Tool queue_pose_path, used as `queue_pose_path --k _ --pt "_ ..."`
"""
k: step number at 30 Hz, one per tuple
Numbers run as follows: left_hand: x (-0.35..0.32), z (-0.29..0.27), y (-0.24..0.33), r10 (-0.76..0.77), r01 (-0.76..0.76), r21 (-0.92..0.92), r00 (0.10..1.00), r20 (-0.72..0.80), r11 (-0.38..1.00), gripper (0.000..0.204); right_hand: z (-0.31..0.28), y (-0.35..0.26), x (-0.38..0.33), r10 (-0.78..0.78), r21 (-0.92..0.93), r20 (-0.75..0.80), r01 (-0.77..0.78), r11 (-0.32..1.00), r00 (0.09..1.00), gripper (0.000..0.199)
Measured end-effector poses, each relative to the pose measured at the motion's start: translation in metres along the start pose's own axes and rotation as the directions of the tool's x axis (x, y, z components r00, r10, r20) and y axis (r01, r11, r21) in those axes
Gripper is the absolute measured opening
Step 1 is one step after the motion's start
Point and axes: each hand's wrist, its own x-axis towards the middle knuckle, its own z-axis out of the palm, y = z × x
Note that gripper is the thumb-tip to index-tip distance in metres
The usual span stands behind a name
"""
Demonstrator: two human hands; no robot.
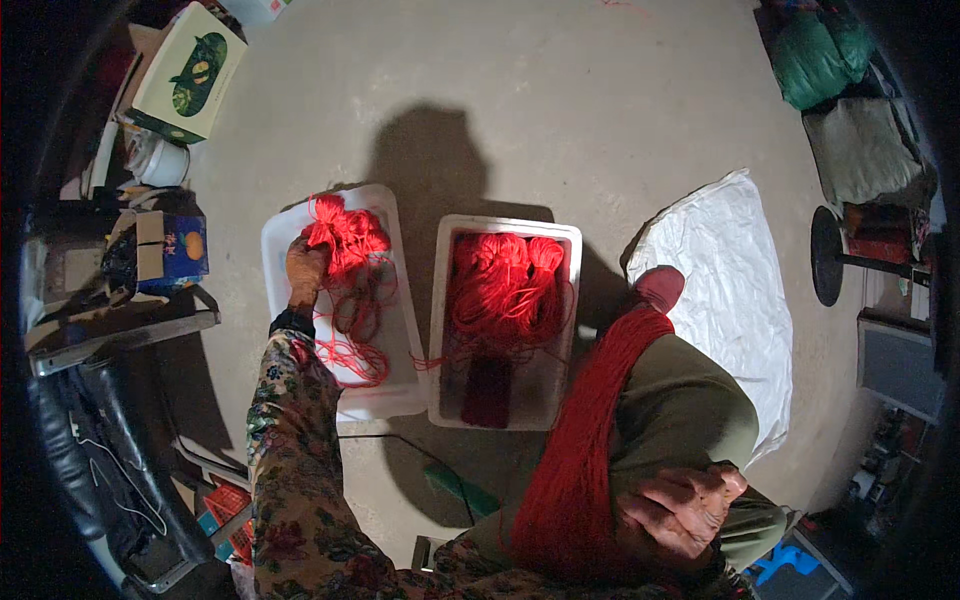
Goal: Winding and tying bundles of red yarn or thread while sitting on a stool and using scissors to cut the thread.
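My left hand [305, 268] reaches over a white tray [405, 385] and is closed around the end of a red cord bundle [350, 240]. Loose loops from that bundle trail down inside the tray. A long hank of red strands [580, 430] lies along my leg, from near the red shoe [660, 288] down to my lap. Over the thigh, beside this hank, is my right hand [682, 508] with its fingers curled in. What it holds, if anything, is hidden.
A second white box [437, 375] with several red cord bundles [508, 285] stands on the floor beside the tray. To the right lies a white sheet [715, 270]. Boxes and a black padded seat [125, 440] line the left side; a green bag [815, 60] sits far right.
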Motion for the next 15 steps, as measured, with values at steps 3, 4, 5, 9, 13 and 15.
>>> queue_pose_path --k 3,4,5,9,13,15 --pt "0.003 -0.012 -0.031 0.118 -0.086 0.255 0.987 -0.113 0.963 0.036 -0.007 -0.004 0.006 0.004 -0.002 0.040 -0.004 1.000 0.999 0.031" --pt "0.004 -0.001 -0.024 0.121 -0.094 0.240 0.988 -0.101 0.966 0.036 -0.007 -0.004 0.007 0.019 -0.028 0.058 -0.018 0.999 0.998 0.030" --pt "0.001 0.002 -0.017 0.071 -0.055 0.279 0.996 -0.049 0.959 0.037 -0.006 -0.004 0.008 0.023 -0.034 0.066 -0.021 0.999 0.998 0.030" --pt "-0.002 -0.009 -0.012 -0.064 0.040 0.311 0.996 0.069 0.949 0.039 -0.007 -0.007 0.001 0.066 -0.043 0.110 -0.062 0.997 0.992 0.028" --pt "-0.015 0.002 0.008 -0.076 0.037 0.416 0.994 0.078 0.909 0.039 -0.001 -0.009 0.000 0.071 -0.093 0.044 -0.066 0.993 0.997 0.026" --pt "-0.041 0.014 0.017 0.153 -0.107 0.481 0.986 -0.058 0.870 0.038 -0.005 -0.008 -0.001 0.078 -0.113 0.128 -0.064 0.992 0.989 0.025"
